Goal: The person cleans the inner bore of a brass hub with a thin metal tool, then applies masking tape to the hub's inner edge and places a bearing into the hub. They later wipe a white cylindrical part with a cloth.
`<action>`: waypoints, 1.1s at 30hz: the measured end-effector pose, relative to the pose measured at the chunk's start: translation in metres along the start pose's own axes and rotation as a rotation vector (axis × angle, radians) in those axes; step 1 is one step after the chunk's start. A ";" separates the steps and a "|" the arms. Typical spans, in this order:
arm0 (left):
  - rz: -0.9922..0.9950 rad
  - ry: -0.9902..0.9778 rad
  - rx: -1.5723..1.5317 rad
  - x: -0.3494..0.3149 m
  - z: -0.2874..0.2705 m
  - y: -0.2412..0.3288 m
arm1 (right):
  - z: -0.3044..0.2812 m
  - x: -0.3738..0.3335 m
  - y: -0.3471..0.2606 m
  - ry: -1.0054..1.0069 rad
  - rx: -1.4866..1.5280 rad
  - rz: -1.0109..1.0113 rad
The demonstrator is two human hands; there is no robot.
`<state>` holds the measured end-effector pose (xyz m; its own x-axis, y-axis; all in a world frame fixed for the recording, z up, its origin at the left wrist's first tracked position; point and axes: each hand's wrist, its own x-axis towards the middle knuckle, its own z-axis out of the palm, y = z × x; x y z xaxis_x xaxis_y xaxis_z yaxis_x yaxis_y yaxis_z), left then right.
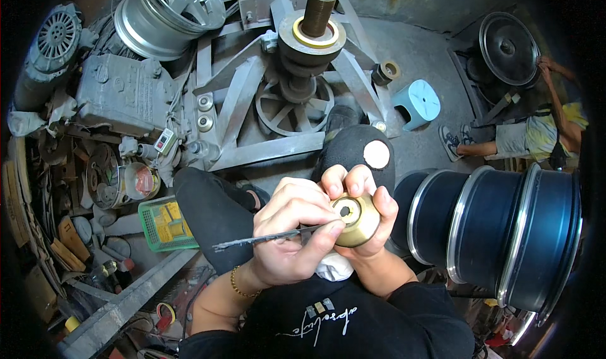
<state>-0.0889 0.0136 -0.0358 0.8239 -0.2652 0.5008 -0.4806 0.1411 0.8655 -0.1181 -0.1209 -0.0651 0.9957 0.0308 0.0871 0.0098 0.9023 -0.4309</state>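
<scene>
In front of my chest, my right hand (372, 233) grips a round brass-coloured part (366, 223) with a stepped face and a small dark hole at its centre. The fingers wrap its far and right sides, and the face is tilted up toward me. My left hand (293, 223) pinches a thin dark strip-like tool (262, 239), whose rough end sticks out to the left. The tool's other end lies close to the brass part's face; the fingers hide whether it enters the hole. A crumpled white cloth or glove (334, 267) shows just below my hands.
Ahead stands a steel frame (268, 151) with an upright threaded shaft (319, 15). Dark wheel rims (486, 226) line up at my right, near a blue stool (420, 103). Left are a grey gearbox (126, 94) and a green basket (148, 223). Another person (536, 138) touches a round dark wheel (508, 47).
</scene>
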 end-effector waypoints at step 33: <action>-0.043 -0.151 -0.236 0.015 -0.015 -0.013 | 0.008 0.007 -0.019 0.030 0.559 0.333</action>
<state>-0.0653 0.0222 -0.0393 0.7793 -0.4127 0.4715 -0.3483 0.3402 0.8735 -0.1125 -0.1346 -0.0485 0.9394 0.3428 0.0007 -0.3410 0.9344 0.1026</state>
